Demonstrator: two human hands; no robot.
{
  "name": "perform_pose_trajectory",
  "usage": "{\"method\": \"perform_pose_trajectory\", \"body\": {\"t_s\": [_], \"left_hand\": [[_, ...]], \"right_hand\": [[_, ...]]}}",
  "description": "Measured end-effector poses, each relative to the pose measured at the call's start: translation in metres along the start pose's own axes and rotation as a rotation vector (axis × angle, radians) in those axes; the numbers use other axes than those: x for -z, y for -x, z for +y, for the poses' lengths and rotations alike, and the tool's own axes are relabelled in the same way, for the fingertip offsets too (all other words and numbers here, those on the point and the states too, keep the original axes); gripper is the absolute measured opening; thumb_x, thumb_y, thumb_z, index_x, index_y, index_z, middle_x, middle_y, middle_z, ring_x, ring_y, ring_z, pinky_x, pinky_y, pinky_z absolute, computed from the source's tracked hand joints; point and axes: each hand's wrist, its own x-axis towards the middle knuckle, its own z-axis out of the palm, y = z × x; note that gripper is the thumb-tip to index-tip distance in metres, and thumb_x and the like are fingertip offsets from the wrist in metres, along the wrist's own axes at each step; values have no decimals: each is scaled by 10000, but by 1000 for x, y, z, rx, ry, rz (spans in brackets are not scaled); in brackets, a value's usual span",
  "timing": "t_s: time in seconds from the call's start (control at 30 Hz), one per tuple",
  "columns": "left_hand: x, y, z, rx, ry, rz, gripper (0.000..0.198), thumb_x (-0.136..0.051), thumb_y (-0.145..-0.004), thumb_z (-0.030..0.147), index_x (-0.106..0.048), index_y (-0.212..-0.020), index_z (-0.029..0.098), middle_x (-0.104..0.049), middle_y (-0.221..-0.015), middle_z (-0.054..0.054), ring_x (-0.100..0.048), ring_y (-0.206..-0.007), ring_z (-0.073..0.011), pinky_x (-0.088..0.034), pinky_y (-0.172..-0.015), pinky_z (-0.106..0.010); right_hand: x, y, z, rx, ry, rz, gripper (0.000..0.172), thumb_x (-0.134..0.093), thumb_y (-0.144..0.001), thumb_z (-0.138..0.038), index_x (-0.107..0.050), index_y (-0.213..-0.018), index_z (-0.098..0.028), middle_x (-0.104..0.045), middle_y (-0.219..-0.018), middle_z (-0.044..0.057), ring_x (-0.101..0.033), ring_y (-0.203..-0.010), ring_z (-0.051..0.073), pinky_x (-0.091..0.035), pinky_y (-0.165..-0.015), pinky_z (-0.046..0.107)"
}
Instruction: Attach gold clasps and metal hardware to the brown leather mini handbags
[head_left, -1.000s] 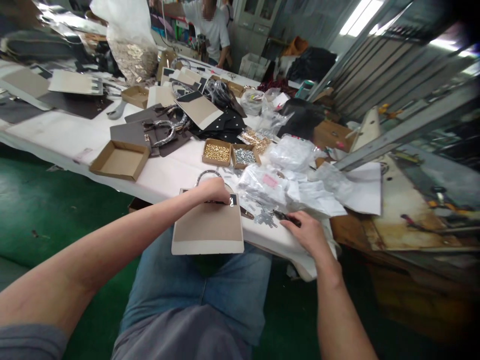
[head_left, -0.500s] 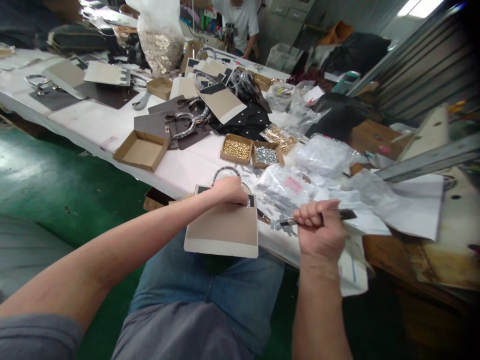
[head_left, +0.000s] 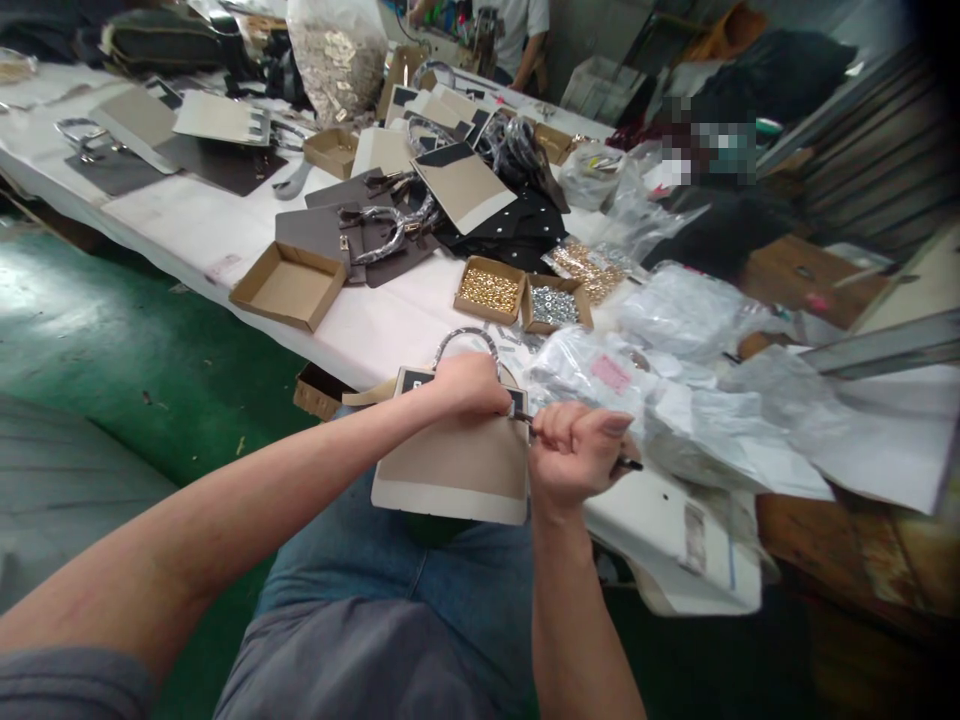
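Note:
A beige bag panel [head_left: 450, 465] with a white lower band lies across my lap against the table edge. A curved, plastic-wrapped handle [head_left: 466, 335] rises behind its top edge. My left hand [head_left: 472, 385] is closed on that top edge, right of the middle, with its fingertips hidden. Beside it, my right hand [head_left: 574, 455] is wrapped round a thin, dark metal hand tool [head_left: 630, 464], whose exact kind I cannot make out. The tool's tip meets the panel's upper right corner, at a small dark patch with a pale metal piece.
Beyond the panel stand boxes of gold fittings [head_left: 491, 287] and silver fittings [head_left: 553, 304]. A shallow cardboard box [head_left: 289, 285] is at the left. Dark bag pieces [head_left: 390, 235] lie behind. Plastic bags [head_left: 682, 315] crowd the right. A co-worker [head_left: 517, 40] is at the back.
My right hand has moved left with the tool, from over the table to the panel's upper right corner. My left hand keeps its hold. The camera view has shifted slightly.

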Motion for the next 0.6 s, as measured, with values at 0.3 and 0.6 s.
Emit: {"method": "perform_pose_trajectory", "body": {"t_s": [0.3, 0.6], "left_hand": [[-5, -1, -3, -4, 14, 21, 521, -827, -785, 429, -854, -1191, 105, -840, -1074, -264, -811, -1057, -433, -634, -895, -420], [-6, 4, -6, -44, -12, 41, 519, -772, -840, 429, -854, -1223, 88, -852, -1138, -260, -824, -1105, -410, -652, -909, -398]], "right_hand": [[-10, 10, 11, -142, -13, 184, 732, -679, -1036, -754, -299, -628, -279, -219, -544, -61, -292, -455, 129, -343, -497, 344], [-23, 6, 15, -47, -41, 185, 678, -647, -1143, -546, -315, -628, -258, -275, -531, -69, -307, -434, 104, -296, -473, 311]]}}
